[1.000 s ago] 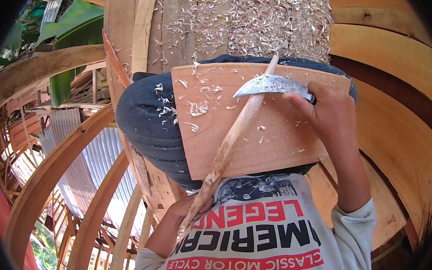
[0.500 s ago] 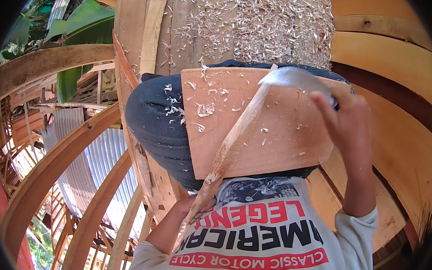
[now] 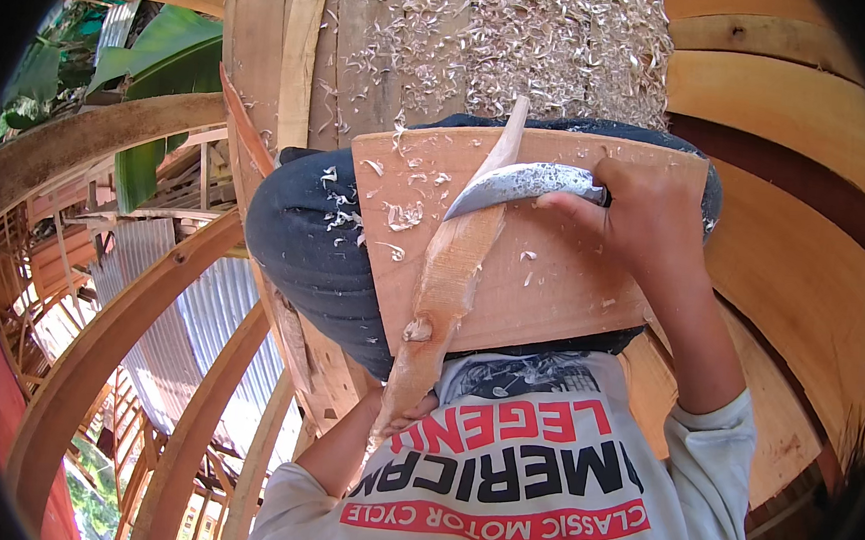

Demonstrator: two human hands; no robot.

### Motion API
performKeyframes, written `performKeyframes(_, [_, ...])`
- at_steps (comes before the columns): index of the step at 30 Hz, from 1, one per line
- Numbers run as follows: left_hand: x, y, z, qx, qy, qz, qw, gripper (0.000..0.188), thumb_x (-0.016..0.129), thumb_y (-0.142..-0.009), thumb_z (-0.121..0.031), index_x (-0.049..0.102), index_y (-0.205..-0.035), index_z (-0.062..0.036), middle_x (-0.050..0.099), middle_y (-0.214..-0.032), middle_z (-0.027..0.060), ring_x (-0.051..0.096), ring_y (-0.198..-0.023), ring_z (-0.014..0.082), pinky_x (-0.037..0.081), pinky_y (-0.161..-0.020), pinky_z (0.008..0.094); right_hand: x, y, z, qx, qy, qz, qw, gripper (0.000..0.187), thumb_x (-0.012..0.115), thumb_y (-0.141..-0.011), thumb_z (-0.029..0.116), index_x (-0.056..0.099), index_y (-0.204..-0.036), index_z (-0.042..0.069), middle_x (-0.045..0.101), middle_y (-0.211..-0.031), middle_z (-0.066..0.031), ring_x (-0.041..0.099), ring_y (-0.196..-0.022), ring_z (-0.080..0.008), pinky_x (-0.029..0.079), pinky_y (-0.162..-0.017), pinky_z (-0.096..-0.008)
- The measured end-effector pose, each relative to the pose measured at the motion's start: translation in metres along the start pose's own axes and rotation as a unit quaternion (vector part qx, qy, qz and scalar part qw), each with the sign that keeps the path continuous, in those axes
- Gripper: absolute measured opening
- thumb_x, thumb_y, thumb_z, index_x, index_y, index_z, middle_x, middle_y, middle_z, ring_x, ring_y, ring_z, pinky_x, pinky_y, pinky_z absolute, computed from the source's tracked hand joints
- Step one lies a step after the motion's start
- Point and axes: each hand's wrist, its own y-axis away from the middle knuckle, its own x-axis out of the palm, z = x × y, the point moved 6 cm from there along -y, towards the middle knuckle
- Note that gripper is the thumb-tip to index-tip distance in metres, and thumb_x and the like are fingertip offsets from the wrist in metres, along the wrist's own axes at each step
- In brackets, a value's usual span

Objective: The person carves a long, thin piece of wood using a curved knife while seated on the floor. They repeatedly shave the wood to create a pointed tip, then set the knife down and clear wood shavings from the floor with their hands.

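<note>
My right hand [image 3: 652, 217] is closed round the handle of a curved knife [image 3: 531, 183], its thumb stretched along the back of the blade. The blade lies across a long, tapering piece of wood [image 3: 448, 276], touching its upper part. This wood runs slantwise over a flat wooden board [image 3: 573, 265] on my lap, its thin tip past the board's far edge. A knot shows on its lower half. My left hand [image 3: 419, 412] grips the near end close to my shirt; most of its fingers are hidden behind the wood. A few curled shavings [image 3: 403, 216] lie on the board.
Many pale shavings [image 3: 528, 51] cover the planks ahead of my knees. Curved wooden ribs [image 3: 117, 338] rise at the left, with corrugated metal sheets [image 3: 234, 316] and banana leaves [image 3: 167, 56] beyond. Wide curved planks [image 3: 795, 255] stand at the right.
The knife has moved left and slightly nearer along the wood, out of its motion blur. The workpiece has turned, showing a broader face, and its tip has shifted left and farther away.
</note>
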Motion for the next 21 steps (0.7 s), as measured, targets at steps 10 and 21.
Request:
performKeyframes(10, [0.003, -0.007, -0.002, 0.017, -0.005, 0.0, 1.0, 0.038, 0.06, -0.091, -0.041, 0.048, -0.095, -0.0047, 0.049, -0.067, 0.0012, 0.051, -0.059, 0.0098, 0.039, -0.053, 0.0217, -0.006, -0.015, -0.052, 0.132, 0.048, -0.125, 0.982, 0.071, 0.052, -0.079, 0.072, 0.071, -0.076, 0.004, 0.064, -0.063, -0.0156, 0.065, -0.059, -0.03, 0.051, -0.056, -0.0384])
performKeyframes(21, [0.012, -0.011, -0.019, 0.033, -0.017, -0.028, 0.999, 0.042, 0.058, -0.091, -0.041, 0.049, -0.104, -0.0026, 0.05, -0.073, 0.002, 0.052, -0.065, 0.0113, 0.04, -0.059, 0.0232, -0.003, 0.026, -0.008, 0.06, -0.043, 0.065, 0.995, 0.068, 0.055, -0.08, 0.067, 0.07, -0.072, 0.001, 0.062, -0.062, -0.02, 0.064, -0.059, -0.0334, 0.049, -0.054, -0.0425])
